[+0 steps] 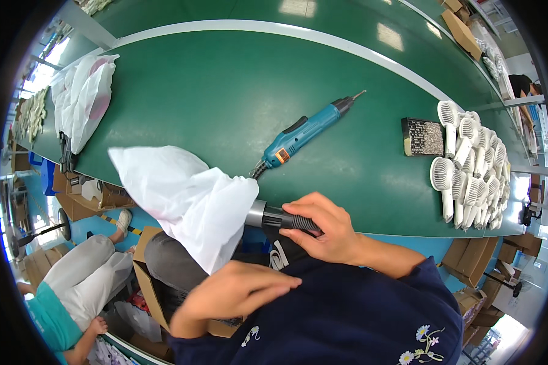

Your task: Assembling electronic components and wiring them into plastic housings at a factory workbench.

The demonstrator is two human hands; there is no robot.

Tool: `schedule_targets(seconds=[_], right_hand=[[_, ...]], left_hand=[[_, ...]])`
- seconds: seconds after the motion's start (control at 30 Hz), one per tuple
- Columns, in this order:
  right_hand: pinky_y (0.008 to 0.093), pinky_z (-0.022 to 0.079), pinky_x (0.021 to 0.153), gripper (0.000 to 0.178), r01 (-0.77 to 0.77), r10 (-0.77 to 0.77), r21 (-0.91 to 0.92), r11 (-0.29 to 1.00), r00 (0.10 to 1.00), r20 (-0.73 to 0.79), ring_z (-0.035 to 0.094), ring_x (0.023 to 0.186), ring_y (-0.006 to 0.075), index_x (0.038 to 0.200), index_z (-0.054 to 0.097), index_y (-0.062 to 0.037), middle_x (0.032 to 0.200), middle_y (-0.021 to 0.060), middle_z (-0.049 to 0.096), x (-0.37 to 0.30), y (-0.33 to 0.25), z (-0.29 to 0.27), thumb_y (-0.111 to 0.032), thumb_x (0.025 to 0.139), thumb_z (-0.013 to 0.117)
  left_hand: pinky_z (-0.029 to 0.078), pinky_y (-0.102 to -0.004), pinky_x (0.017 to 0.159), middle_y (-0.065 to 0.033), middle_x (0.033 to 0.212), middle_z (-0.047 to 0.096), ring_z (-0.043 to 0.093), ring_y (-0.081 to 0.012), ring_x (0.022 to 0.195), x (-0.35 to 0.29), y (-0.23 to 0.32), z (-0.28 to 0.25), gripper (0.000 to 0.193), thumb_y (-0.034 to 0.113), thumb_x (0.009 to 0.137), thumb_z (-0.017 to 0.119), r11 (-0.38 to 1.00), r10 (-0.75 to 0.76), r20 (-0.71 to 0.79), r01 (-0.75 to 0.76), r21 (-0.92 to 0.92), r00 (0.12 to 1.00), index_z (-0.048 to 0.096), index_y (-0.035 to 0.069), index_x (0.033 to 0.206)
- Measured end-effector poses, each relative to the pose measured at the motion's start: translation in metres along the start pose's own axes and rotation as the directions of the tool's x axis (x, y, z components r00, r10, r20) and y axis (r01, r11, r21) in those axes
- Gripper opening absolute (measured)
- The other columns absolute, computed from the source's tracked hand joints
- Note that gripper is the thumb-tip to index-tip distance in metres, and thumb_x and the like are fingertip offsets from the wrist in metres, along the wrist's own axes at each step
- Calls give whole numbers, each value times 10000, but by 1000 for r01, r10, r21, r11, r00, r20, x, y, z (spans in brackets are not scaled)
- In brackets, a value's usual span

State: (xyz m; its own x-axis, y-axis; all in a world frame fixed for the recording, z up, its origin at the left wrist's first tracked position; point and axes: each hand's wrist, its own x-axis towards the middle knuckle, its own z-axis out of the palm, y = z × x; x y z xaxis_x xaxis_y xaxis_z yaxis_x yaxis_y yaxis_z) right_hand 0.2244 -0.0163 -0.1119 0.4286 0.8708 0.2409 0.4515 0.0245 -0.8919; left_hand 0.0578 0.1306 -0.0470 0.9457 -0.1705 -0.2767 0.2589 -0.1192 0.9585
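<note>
Right hand (323,228) closed round the ribbed black handle (289,220), just short of its grey collar | white plastic bag (186,194) covers the end beyond your grip | left hand (240,292) flat, holding nothing, under bag | keep your wrist steady, bag taut | blue electric screwdriver (304,131) lies beyond.

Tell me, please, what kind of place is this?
Probably a factory assembly line. A long green belt carries a blue electric screwdriver and a pile of white handheld fans, and cardboard boxes stand beside it.
</note>
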Motion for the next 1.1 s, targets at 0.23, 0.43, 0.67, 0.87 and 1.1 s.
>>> schedule_targets(seconds=[0.23,0.43,0.67,0.87,1.1], right_hand=[[305,529,567,420,378,-369,-76,923,923,109,642,723,219,1075,613,30,1012,116,608,10,-23,3,-55,686,746],[337,528,629,343,533,-522,-252,808,845,115,649,740,236,1008,667,-24,858,83,650,35,-19,-31,-140,707,785],[304,520,652,297,-322,238,-423,847,941,-239,657,715,180,1100,661,-45,919,109,673,96,117,-179,-132,817,681],[311,508,647,162,-255,182,-443,859,963,-200,635,683,194,888,701,-22,825,107,671,115,136,-164,-164,810,689],[232,463,646,143,-104,67,-201,974,981,-182,575,708,97,878,691,-14,797,30,642,87,36,-77,-155,852,685]], left_hand=[[499,-317,752,-148,959,654,653,-209,864,70,17,-80,509,371,824,715,936,-151,516,-45,348,843,523,-5,1108],[425,-266,541,-11,654,581,537,-103,576,14,-4,-60,324,277,935,594,983,-115,272,149,-109,955,534,7,1103],[423,-321,413,-90,753,399,476,-174,446,-99,-67,25,428,423,955,501,639,-157,-521,-316,-701,839,423,7,893],[356,-305,377,-17,729,351,363,-148,417,-67,-126,70,401,503,987,351,-38,-237,-632,-657,-753,738,378,113,898],[420,-336,444,-22,716,376,414,-145,467,-4,-137,58,331,374,1015,367,-49,-166,-660,-675,-736,732,417,96,844]])
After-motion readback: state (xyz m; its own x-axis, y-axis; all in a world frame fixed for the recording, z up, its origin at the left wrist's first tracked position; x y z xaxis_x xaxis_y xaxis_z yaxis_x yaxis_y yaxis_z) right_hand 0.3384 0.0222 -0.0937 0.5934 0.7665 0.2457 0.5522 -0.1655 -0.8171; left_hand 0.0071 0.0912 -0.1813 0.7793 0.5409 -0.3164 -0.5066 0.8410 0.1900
